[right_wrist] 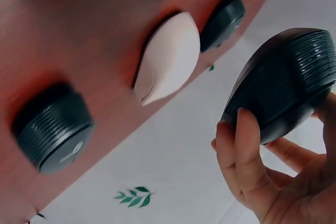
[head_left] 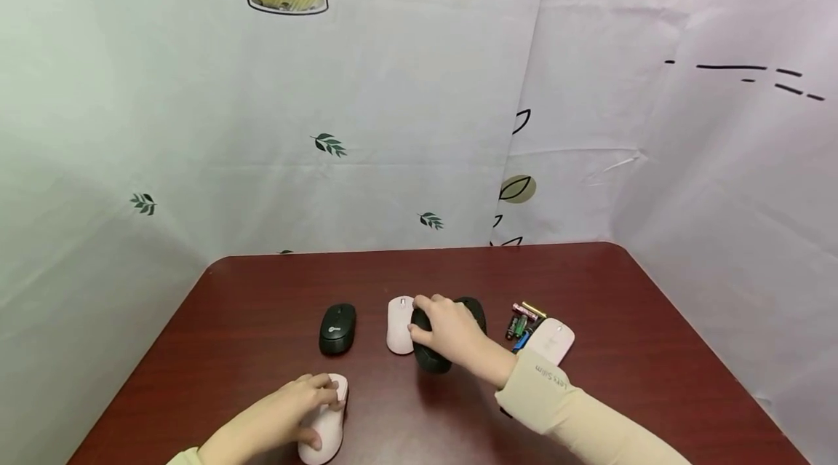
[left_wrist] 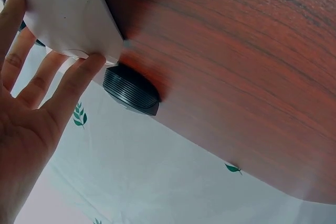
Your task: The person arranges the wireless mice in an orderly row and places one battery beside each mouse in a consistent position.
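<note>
My left hand (head_left: 278, 410) grips a white computer mouse (head_left: 330, 427) by its sides at the front left; I cannot tell whether it touches the table. In the left wrist view, fingertips press along the edge of that white mouse (left_wrist: 73, 14). Near the middle, my right hand (head_left: 458, 334) holds a black computer mouse (head_left: 428, 357) with ridged sides. The right wrist view shows this black mouse (right_wrist: 286, 77) raised off the table, thumb and fingers around it. Just left of it lies another white mouse (head_left: 398, 327); another black mouse (head_left: 476, 311) is partly hidden behind the right hand.
A black mouse (head_left: 337, 329) with a pale logo lies left of the middle on the dark red table (head_left: 262, 297). At right, several small batteries (head_left: 521, 321) lie beside a white mouse (head_left: 555, 338), partly covered by the right sleeve (head_left: 543, 392). A pale patterned cloth (head_left: 419, 86) hangs behind.
</note>
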A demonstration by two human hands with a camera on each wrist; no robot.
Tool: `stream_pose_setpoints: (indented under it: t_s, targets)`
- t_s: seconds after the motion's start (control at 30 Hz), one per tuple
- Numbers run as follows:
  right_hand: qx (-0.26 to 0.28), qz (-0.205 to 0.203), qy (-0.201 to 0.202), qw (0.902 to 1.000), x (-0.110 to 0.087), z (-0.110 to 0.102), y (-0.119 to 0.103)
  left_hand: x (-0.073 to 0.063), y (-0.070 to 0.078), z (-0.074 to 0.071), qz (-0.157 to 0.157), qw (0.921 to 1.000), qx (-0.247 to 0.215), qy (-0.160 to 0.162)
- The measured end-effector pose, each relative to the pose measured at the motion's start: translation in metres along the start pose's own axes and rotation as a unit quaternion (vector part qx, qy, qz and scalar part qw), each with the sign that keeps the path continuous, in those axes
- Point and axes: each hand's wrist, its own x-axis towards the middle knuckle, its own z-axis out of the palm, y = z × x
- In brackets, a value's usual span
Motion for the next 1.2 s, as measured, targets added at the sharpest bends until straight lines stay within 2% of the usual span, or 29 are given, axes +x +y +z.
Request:
stream_pose_setpoints:
  t_s: [0.23, 0.37, 0.5, 0.67, 0.83, 0.93, 1.1, 1.2]
  targets:
    - [-0.057, -0.026, -0.003, 0.998, -0.006, 0.019, -0.015, 0.0, 0.002, 0.002, -0.013, 0.9997, -0.013, -0.018]
    - [-0.068, -0.02, -0.034, 0.9969, -0.008, 0.032, -0.023, 0.002, 0.002, 0.002, -0.012, 0.9998, -0.007, -0.016]
    - [-0.077, -0.013, -0.07, 0.9945, -0.009, 0.042, -0.032, 0.006, -0.002, 0.002, 0.007, 0.9999, -0.007, -0.007]
    - [-0.102, -0.015, -0.076, 0.9917, -0.01, 0.052, -0.039, 0.005, -0.004, 0.002, 0.016, 0.9997, -0.014, -0.009]
    - [-0.137, -0.026, -0.087, 0.9864, -0.012, 0.06, -0.043, 0.003, -0.004, 0.0, 0.006, 0.9997, -0.017, -0.017]
    - [-0.138, -0.034, -0.103, 0.9844, -0.013, 0.064, -0.045, 0.002, -0.004, 0.0, 0.006, 0.9999, -0.011, -0.011]
    - [-0.126, -0.027, -0.112, 0.9854, -0.016, 0.07, -0.046, 0.002, -0.003, 0.002, 0.027, 0.9992, 0.021, 0.022]
    - [-0.135, -0.026, -0.107, 0.9847, -0.017, 0.073, -0.049, 0.001, -0.003, 0.002, 0.023, 0.9993, 0.023, 0.019]
